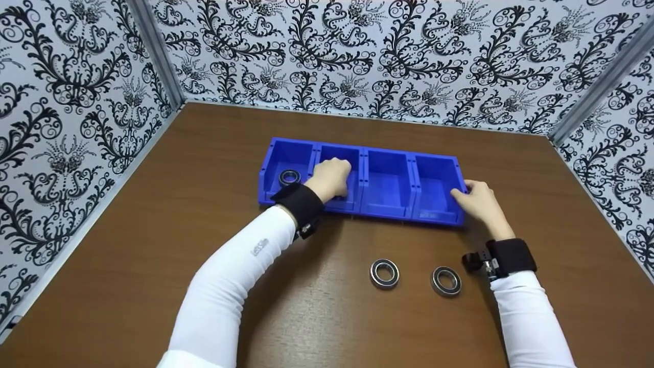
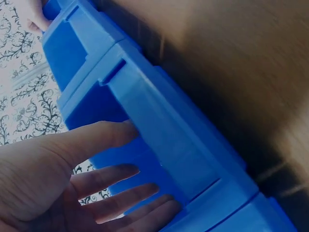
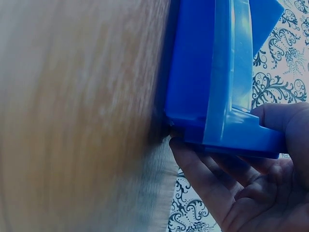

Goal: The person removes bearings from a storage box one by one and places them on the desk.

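Observation:
A blue parts bin (image 1: 387,176) with a row of compartments sits on the table. My left hand (image 1: 331,178) reaches into the second compartment from the left; in the left wrist view its fingers (image 2: 120,197) are spread and fairly straight, with nothing visible between them. What lies beneath that hand is mostly hidden. A ball bearing (image 1: 289,177) rests in the leftmost compartment. At the bin's right end, my right hand (image 1: 479,205) grips the side wall, thumb over the rim and fingers along the outside, as the right wrist view also shows.
Two more ball bearings, one nearer the middle (image 1: 384,274) and one to its right (image 1: 446,281), lie on the brown wooden table (image 1: 327,327) in front of the bin. Patterned panels (image 1: 357,61) enclose the table at the back and sides.

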Tool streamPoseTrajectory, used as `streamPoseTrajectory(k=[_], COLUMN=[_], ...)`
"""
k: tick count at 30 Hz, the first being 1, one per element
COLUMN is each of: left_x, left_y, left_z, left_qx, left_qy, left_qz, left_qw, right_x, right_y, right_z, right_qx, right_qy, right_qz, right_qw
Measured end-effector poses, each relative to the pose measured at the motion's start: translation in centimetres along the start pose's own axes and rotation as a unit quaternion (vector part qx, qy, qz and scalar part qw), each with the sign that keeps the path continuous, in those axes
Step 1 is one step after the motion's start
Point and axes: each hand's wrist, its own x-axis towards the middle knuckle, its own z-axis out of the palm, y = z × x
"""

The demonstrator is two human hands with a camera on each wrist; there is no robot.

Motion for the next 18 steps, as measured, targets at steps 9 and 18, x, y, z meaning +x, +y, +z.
streamPoseTrajectory(k=[9, 18], left_x=[0.7, 1.2], left_y=[0.3, 0.5], left_z=[1.0, 1.6], left_qx=[0.019, 0.03], left_qy=[-0.018, -0.027], left_qz=[-0.019, -0.03], left_qw=[0.9995, 0.9987], right_x=[0.0, 0.0], right_y=[0.0, 0.2], right_z=[-0.1, -0.2], right_qx=[0.0, 0.004], right_qy=[-0.002, -0.004], right_qz=[0.004, 0.008], right_qw=[1.0, 1.0])
